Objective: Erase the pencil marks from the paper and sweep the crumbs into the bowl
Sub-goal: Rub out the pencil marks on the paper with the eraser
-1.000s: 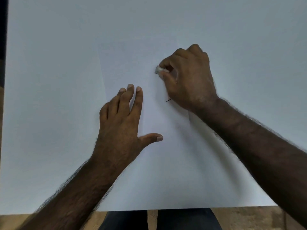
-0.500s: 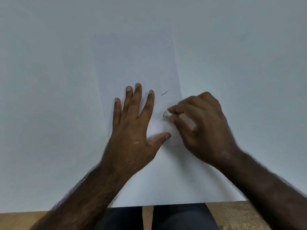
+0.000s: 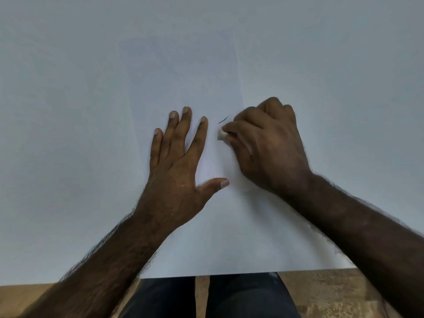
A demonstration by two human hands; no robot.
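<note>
From the head view, a white sheet of paper [image 3: 181, 72] lies flat on the pale bench [image 3: 57, 111], its near edge level with the bench's near edge; every place below is told from this paper. The left hand [image 3: 176, 171] rests palm down on the paper's left half, fingers straight and a little spread, thumb stretched out toward the paper's middle; it grips nothing, only presses the sheet. The right hand [image 3: 268, 145] sits over the paper's right half, fingers curled tight, pinching a small white eraser [image 3: 221, 134] between thumb and forefinger; the eraser's tip pokes out to the left of the knuckles and seems to touch the sheet, though contact cannot be told for certain. Just above the eraser, on the paper's right half and near its right edge, a short dark pencil mark [image 3: 224, 119] slants upward to the right; a fainter, smaller stroke [image 3: 236, 61] shows higher up along that same edge. Below the paper's near edge dark trousers [image 3: 229, 297] show, with a brown floor [image 3: 321, 292] to either side.
</note>
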